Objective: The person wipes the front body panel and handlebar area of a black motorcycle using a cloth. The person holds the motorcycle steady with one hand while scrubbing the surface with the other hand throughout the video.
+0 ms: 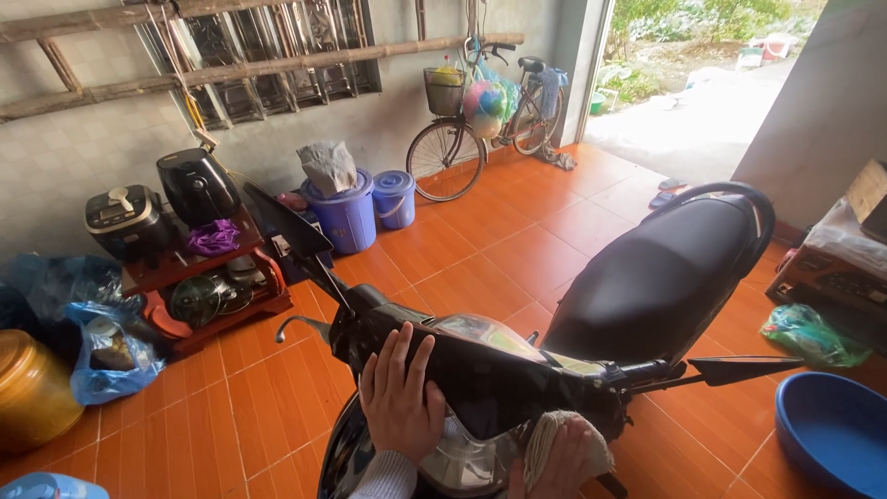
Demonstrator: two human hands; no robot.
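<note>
Tiled floor | left hand flat on motorbike | right hand clutching rag

My left hand flat on black motorbike front cowl; right hand clutching pale woven rag against it.

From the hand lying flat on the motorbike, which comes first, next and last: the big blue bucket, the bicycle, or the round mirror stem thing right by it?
From the left hand:
1. Left mirror, just up and left of it on the motorbike.
2. Big blue bucket, farther back by the wall.
3. Bicycle, farthest, leaning on the back wall near the doorway.
</note>
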